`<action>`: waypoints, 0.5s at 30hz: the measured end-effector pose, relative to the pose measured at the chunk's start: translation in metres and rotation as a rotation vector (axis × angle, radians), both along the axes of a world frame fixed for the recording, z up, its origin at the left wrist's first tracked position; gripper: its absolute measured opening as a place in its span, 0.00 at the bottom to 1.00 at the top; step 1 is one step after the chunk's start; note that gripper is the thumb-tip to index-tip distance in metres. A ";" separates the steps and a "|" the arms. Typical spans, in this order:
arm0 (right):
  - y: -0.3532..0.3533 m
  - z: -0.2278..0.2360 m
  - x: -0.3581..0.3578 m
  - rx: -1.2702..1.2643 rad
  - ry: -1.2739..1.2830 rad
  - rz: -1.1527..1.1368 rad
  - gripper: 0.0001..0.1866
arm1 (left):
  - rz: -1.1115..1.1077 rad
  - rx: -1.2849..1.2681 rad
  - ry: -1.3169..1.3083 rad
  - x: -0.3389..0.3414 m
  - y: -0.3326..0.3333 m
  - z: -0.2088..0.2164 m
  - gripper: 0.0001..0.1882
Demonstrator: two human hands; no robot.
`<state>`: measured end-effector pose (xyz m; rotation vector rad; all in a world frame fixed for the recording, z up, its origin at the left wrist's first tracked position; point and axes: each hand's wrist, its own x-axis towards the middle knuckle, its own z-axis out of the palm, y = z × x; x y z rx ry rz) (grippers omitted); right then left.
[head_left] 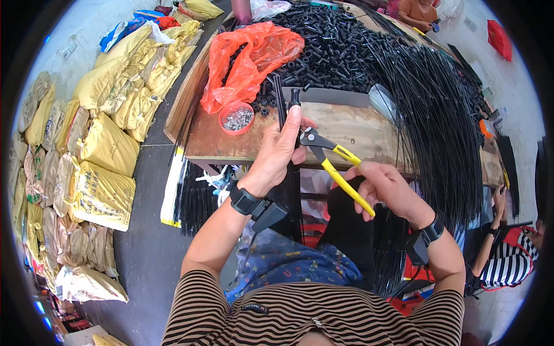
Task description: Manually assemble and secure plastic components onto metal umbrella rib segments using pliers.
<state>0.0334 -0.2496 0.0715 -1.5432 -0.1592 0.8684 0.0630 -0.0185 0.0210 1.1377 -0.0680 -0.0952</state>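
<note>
The left hand [276, 147] has its grip closed around slim black pieces [295, 98] rising past the thumb, while the right hand [388, 187] curls its grip loosely about the spread yellow handles of the pliers [347, 187], whose dark head sits right beside the left fingers. Near the bench's [375, 135] front edge, a bare wooden strip gives some room, bounded by a pink dish [235, 133] of metal bits, a heap of black fittings [323, 55] and long black strands [418, 121]. Leftward, open floor [151, 254] separates the bench from yellow sacks [104, 196], one bearing dark printing.
</note>
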 end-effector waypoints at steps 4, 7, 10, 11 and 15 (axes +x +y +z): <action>0.014 -0.012 -0.013 -0.218 -0.266 0.129 0.27 | -0.010 -0.007 0.033 -0.001 -0.002 -0.001 0.26; 0.021 -0.019 -0.007 -0.457 -0.814 0.080 0.35 | 0.003 -0.017 0.040 -0.002 -0.007 0.001 0.23; 0.022 -0.041 -0.003 -0.549 -1.155 -0.027 0.36 | 0.033 0.036 0.028 -0.003 -0.013 0.006 0.26; 0.023 -0.045 -0.001 -0.573 -1.309 -0.058 0.35 | 0.050 0.032 0.044 -0.003 -0.012 0.005 0.26; 0.017 -0.055 0.011 -0.645 -1.728 -0.119 0.37 | 0.091 0.049 0.033 0.000 -0.007 0.001 0.27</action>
